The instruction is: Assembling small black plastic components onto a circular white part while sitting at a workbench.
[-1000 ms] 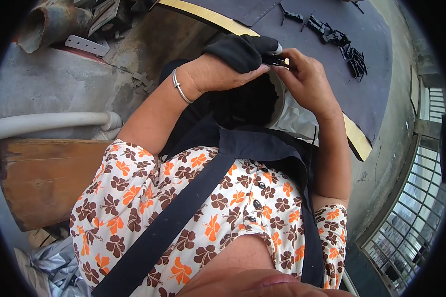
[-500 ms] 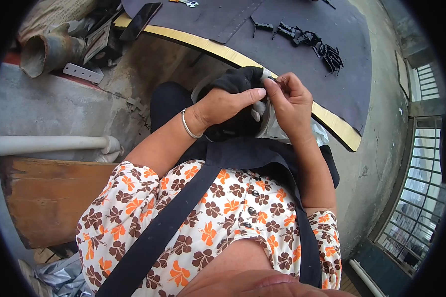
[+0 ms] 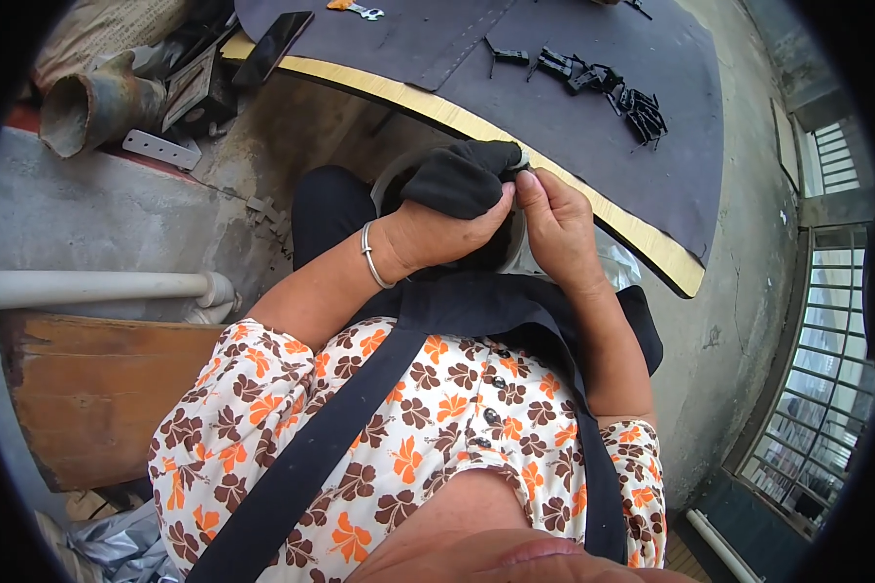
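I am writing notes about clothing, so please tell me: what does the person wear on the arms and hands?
The short white sleeves have orange and brown flowers. A silver-coloured bangle circles the left wrist. Black cloth, perhaps a glove, covers fingers of the left hand; the right hand looks bare.

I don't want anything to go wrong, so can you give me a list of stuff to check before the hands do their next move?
1. Hands close together: ok. The left hand and right hand meet near the table edge.
2. Black cloth on the left hand's side: ok, it covers the fingers there.
3. What is pinched between the hands: cannot tell, it's mostly hidden.
4. Black parts away from the edge: ok, they lie farther in.
5. Dark phone-like slab safely on the table: not ok, it seems to stick out past the edge.
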A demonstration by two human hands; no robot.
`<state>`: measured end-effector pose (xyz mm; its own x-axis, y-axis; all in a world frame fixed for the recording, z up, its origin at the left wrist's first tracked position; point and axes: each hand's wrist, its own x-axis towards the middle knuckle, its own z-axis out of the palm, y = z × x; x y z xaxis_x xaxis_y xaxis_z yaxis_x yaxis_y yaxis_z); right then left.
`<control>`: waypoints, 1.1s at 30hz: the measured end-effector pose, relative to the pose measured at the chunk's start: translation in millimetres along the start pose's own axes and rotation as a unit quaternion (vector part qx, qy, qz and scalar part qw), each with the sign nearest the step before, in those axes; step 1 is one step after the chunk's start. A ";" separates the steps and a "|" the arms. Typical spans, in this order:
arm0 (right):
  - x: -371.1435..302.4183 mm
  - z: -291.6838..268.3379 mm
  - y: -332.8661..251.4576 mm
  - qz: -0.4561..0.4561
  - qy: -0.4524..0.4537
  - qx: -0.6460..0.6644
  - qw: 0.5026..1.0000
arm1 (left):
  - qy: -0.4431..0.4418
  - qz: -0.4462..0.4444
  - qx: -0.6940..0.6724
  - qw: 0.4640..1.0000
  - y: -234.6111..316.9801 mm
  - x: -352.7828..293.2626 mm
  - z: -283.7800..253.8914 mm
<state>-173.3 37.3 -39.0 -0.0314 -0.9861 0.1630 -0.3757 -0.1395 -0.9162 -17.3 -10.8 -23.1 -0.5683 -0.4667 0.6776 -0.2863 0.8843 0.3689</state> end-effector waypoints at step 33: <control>2.3 -15.2 -12.3 0.067 -0.120 0.014 0.990 | -0.033 -0.100 -0.197 0.975 -1.0 -4.2 7.6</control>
<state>-182.9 38.0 -21.8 0.1430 -0.9884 -0.0504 -0.3575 -0.0041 -0.9339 -20.5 -9.6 -31.2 -0.5838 -0.6154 0.5296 -0.0845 0.6948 0.7143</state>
